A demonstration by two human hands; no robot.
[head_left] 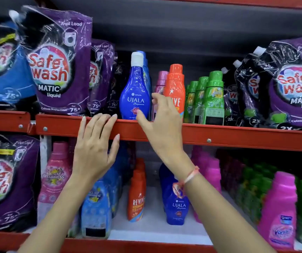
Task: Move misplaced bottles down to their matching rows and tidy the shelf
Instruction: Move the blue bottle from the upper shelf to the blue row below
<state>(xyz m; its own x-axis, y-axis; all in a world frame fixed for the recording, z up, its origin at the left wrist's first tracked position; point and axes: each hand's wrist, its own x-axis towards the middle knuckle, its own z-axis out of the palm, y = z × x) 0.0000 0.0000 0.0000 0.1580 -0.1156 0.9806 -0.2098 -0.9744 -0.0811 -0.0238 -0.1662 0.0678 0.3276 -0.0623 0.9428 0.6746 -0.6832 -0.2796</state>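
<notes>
On the upper shelf a blue Ujala bottle (pixel 135 92) with a white cap stands at the front edge, with an orange Revive bottle (pixel 175 86) and a pink bottle (pixel 161 81) to its right. My right hand (pixel 162 123) is raised just right of the blue bottle, fingers spread, thumb near its base, holding nothing. My left hand (pixel 95 145) lies flat and open against the red shelf rail (pixel 219 136). Below, on the lower shelf, stand a Revive row (pixel 136 196) and a Ujala row (pixel 176 210).
Purple Safe Wash pouches (pixel 58 64) fill the upper left and right. Green bottles (pixel 208 99) stand right of the orange one. The lower shelf holds pink (pixel 278 212), light blue (pixel 96 209) and green bottle rows, with white shelf floor (pixel 153 229) showing between the Revive and Ujala rows.
</notes>
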